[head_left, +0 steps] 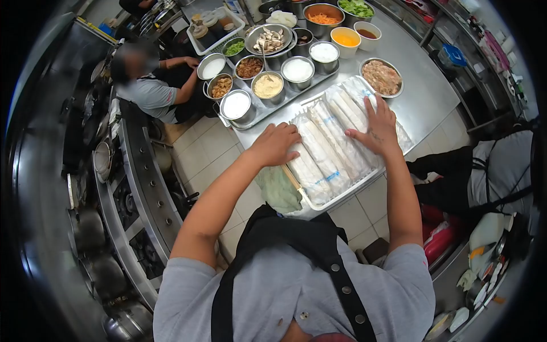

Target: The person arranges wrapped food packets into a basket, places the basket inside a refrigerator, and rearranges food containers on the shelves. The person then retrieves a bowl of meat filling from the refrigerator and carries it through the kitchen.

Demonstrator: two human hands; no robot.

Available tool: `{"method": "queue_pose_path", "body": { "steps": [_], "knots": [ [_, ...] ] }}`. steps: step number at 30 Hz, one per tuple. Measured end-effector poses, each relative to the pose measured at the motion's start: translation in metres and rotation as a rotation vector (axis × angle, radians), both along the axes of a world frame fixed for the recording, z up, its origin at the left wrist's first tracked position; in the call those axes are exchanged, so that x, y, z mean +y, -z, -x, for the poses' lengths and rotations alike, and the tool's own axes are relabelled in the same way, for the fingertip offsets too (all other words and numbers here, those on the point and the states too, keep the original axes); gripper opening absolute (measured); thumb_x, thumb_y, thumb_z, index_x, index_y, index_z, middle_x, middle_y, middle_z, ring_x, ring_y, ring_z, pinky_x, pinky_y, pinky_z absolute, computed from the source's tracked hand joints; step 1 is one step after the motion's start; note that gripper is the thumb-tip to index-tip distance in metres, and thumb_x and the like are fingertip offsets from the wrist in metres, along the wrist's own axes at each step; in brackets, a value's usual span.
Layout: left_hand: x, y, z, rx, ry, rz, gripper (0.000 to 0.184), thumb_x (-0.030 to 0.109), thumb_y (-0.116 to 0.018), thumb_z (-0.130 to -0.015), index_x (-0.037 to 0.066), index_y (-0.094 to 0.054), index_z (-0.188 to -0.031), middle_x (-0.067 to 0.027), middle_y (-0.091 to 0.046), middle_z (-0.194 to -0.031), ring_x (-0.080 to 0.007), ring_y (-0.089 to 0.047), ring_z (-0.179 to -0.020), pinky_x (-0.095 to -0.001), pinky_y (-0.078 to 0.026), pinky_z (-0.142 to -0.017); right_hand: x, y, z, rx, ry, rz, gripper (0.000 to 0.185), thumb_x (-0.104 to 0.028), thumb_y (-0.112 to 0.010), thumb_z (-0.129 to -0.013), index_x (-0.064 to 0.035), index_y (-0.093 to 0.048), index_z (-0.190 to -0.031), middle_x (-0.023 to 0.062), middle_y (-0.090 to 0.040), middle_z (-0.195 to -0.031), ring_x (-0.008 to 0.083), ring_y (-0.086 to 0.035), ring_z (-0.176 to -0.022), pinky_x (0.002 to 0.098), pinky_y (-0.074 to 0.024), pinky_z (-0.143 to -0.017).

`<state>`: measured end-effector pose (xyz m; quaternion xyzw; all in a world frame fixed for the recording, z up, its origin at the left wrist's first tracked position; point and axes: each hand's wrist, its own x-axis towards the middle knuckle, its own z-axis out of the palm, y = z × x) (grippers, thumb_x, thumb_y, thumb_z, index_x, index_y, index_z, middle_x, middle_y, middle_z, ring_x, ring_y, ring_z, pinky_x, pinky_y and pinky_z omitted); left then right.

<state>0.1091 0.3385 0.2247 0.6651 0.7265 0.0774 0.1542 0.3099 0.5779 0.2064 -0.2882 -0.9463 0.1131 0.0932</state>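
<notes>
Several long white packages in clear plastic with blue marks lie side by side in a white tray at the table's near edge. My left hand rests at the left side of the packages, its fingers stretched out and thumb apart. Across the right-hand packages lies my right hand, fingers spread over the plastic. Both hands touch the wrapping without gripping anything. A pale green cloth or bag hangs beside the tray's left corner, below my left hand.
Bowls of ingredients stand beyond the tray, including minced meat, a yellow mixture and sliced mushrooms. One co-worker is at the left; another person stands at the right. A stove flanks the floor on the left.
</notes>
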Motion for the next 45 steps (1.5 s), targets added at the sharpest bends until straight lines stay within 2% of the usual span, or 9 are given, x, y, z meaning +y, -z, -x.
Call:
{"method": "queue_pose_path", "body": {
  "steps": [11, 16, 17, 20, 23, 30, 37, 40, 45],
  "knots": [
    [0.002, 0.004, -0.005, -0.023, 0.090, -0.200, 0.039, 0.020, -0.070, -0.075, 0.012, -0.062, -0.112, -0.0079, -0.054, -0.115, -0.0279, -0.048, -0.113, -0.0513, -0.033, -0.098, -0.012, 0.004, 0.002, 0.023, 0.056, -0.046, 0.111, -0.069, -0.074, -0.058, -0.0075, -0.039, -0.142, 0.0240, -0.028, -0.148, 0.0390, -0.025, -0.138, 0.0490, -0.0196, -0.112],
    [0.001, 0.017, -0.020, -0.113, -0.042, -0.221, 0.043, 0.014, -0.068, -0.073, 0.008, -0.061, -0.115, -0.0098, -0.055, -0.112, -0.0292, -0.049, -0.115, -0.0488, -0.035, -0.100, -0.014, -0.015, -0.002, 0.119, 0.210, 0.084, 0.102, -0.065, -0.074, -0.062, -0.0064, -0.043, -0.139, 0.0234, -0.045, -0.134, 0.0361, -0.042, -0.127, 0.0441, -0.0327, -0.106],
    [0.004, 0.031, -0.022, -0.244, -0.075, -0.352, 0.042, 0.014, -0.067, -0.076, 0.006, -0.061, -0.117, -0.0115, -0.057, -0.110, -0.0259, -0.055, -0.109, -0.0416, -0.044, -0.092, -0.015, -0.020, -0.006, 0.098, 0.306, 0.127, 0.098, -0.063, -0.073, -0.064, -0.0059, -0.044, -0.137, 0.0229, -0.048, -0.131, 0.0360, -0.045, -0.124, 0.0437, -0.0340, -0.105],
    [0.024, 0.031, -0.049, -1.114, -0.404, -0.082, 0.046, 0.022, -0.065, -0.086, 0.002, -0.054, -0.126, -0.0088, -0.059, -0.112, -0.0177, -0.060, -0.096, -0.0330, -0.050, -0.076, -0.007, -0.017, -0.012, -0.017, 0.385, 0.157, 0.088, -0.061, -0.069, -0.070, -0.0059, -0.046, -0.135, 0.0218, -0.055, -0.121, 0.0361, -0.050, -0.117, 0.0432, -0.0377, -0.101],
    [0.062, 0.036, -0.070, -1.517, -0.569, -0.019, 0.044, 0.023, -0.065, -0.085, 0.001, -0.053, -0.122, -0.0072, -0.059, -0.108, -0.0175, -0.059, -0.092, -0.0327, -0.049, -0.075, 0.006, 0.001, -0.016, -0.054, 0.383, 0.158, 0.085, -0.061, -0.067, -0.072, -0.0067, -0.048, -0.134, 0.0218, -0.056, -0.118, 0.0366, -0.051, -0.115, 0.0430, -0.0400, -0.099],
    [0.105, 0.055, -0.083, -1.724, -0.723, -0.066, 0.032, 0.028, -0.067, -0.083, 0.007, -0.055, -0.104, -0.0032, -0.052, -0.090, -0.0177, -0.056, -0.082, -0.0342, -0.046, -0.070, 0.015, -0.004, -0.015, -0.075, 0.344, 0.270, 0.082, -0.061, -0.064, -0.074, -0.0057, -0.050, -0.133, 0.0245, -0.055, -0.123, 0.0386, -0.051, -0.117, 0.0421, -0.0418, -0.098],
    [0.111, 0.053, -0.084, -1.834, -0.744, -0.088, 0.036, 0.021, -0.066, -0.086, 0.003, -0.052, -0.113, -0.0118, -0.059, -0.108, -0.0237, -0.060, -0.094, -0.0382, -0.050, -0.078, 0.030, 0.025, -0.015, -0.009, 0.316, 0.545, 0.077, -0.056, -0.061, -0.080, 0.0031, -0.050, -0.129, 0.0273, -0.050, -0.132, 0.0345, -0.049, -0.125, 0.0368, -0.0392, -0.102],
    [0.113, 0.054, -0.086, -1.928, -0.839, -0.243, 0.041, 0.010, -0.063, -0.087, -0.001, -0.045, -0.123, -0.0166, -0.059, -0.114, -0.0305, -0.060, -0.107, -0.0453, -0.052, -0.088, 0.019, 0.038, -0.011, 0.130, 0.274, 0.526, 0.064, -0.048, -0.064, -0.084, 0.0036, -0.055, -0.122, 0.0188, -0.063, -0.114, 0.0267, -0.061, -0.101, 0.0350, -0.0462, -0.089],
    [0.089, 0.057, -0.077, -1.996, -0.667, -0.349, 0.048, 0.011, -0.063, -0.087, -0.002, -0.042, -0.129, -0.0183, -0.058, -0.118, -0.0318, -0.062, -0.103, -0.0453, -0.054, -0.087, -0.033, 0.012, -0.003, 0.434, 0.263, 0.926, 0.049, -0.035, -0.065, -0.087, 0.0029, -0.057, -0.117, 0.0126, -0.065, -0.105, 0.0183, -0.060, -0.091, 0.0308, -0.0473, -0.083]
  ]
}}
